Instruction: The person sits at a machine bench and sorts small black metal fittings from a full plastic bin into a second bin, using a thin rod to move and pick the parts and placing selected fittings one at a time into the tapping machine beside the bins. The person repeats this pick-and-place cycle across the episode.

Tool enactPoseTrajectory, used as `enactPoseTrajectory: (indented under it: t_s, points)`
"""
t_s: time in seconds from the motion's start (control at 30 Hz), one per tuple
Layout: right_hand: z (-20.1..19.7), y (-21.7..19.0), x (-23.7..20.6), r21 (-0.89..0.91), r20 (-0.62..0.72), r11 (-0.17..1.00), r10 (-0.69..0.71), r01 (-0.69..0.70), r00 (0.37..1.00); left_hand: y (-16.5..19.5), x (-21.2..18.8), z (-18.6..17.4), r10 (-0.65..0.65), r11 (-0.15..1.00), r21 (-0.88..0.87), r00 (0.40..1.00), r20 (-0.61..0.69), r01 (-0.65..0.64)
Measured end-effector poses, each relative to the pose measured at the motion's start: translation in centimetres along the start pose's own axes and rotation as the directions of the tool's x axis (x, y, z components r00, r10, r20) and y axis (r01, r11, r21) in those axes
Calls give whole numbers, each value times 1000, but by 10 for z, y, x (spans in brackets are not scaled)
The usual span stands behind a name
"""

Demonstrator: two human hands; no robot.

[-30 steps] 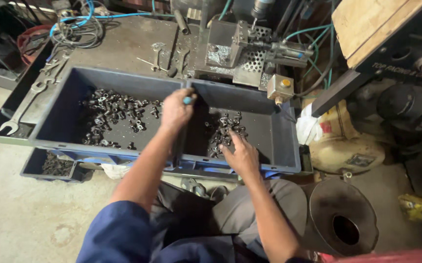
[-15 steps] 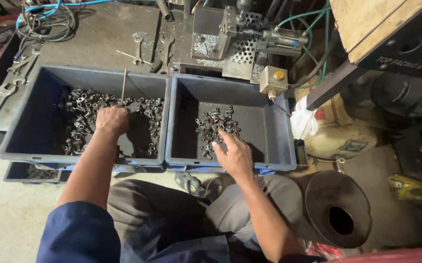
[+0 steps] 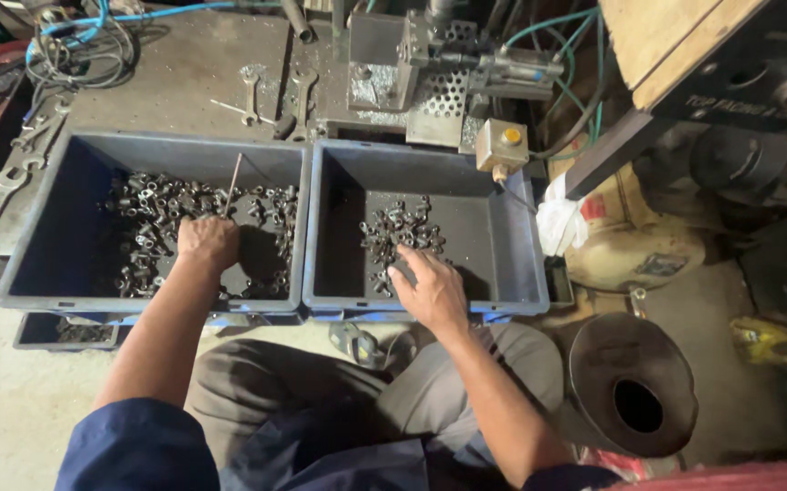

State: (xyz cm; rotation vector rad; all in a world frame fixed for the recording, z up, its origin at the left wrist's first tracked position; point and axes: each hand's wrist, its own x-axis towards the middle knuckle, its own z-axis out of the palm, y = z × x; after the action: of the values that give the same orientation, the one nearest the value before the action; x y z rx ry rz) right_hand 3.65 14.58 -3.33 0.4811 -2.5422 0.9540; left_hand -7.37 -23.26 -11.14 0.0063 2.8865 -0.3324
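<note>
1. Cluttered workshop floor, two grey bins (image 3: 321, 238) side by side.
2. Left hand (image 3: 207, 242) fisted around a thin rod (image 3: 233, 182) amid metal parts (image 3: 153, 218).
3. Right hand (image 3: 430, 286) palm-down, fingers spread loose on small parts (image 3: 400, 233).

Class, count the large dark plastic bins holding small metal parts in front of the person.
2: the left bin under the left hand, the right bin under the right hand.

Grimy concrete floor (image 3: 12, 400) — cluttered metal workbench (image 3: 184, 82), dim light, wooden board (image 3: 675, 36).
</note>
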Motion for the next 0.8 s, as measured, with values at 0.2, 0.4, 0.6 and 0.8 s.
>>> enactPoseTrajectory:
  t_s: [0.2, 0.4, 0.6, 0.8]
  points:
    - [-5, -1, 3, 7, -22, 1000, -15, 15, 1000, -1, 3, -3, 5, 1000, 26, 1000, -27, -4]
    - [-9, 2, 1, 61, -58, 997, -42, 45, 997, 13, -20, -49, -94, 948, -309, 995, -42, 77]
    - [-10, 3, 0, 119, -10, 991, 65, -63, 998, 82, -79, -99, -174, 526, -816, 910, -377, -238]
    - [-10, 13, -1, 253, -68, 965, 93, -74, 993, 191, -108, -121, -7, 422, -757, 833, -553, -499]
